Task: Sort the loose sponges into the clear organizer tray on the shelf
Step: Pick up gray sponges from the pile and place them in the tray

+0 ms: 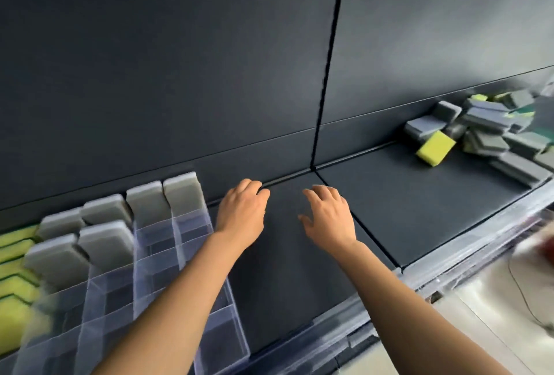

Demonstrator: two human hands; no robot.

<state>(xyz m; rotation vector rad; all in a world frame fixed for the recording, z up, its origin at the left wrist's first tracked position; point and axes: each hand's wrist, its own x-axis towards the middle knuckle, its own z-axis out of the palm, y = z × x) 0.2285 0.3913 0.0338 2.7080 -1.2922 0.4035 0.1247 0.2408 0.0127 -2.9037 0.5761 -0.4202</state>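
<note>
The clear organizer tray [221,308] sits on the dark shelf at the lower left. Several grey sponges [144,200] stand upright in its back compartments, and yellow-green sponges [15,254] fill its far-left side. A loose pile of grey sponges [485,122] lies on the shelf at the far right, with one yellow sponge [434,148] at its near-left edge. My left hand [242,209] hovers over the bare shelf just right of the tray, fingers loosely curled and holding nothing. My right hand [326,215] is beside it, fingers spread, also holding nothing.
The dark shelf [404,203] has a back wall with a vertical seam [326,74]. A clear plastic strip [449,257] runs along the shelf's front edge. Light floor with a thin cable [521,293] shows at the lower right.
</note>
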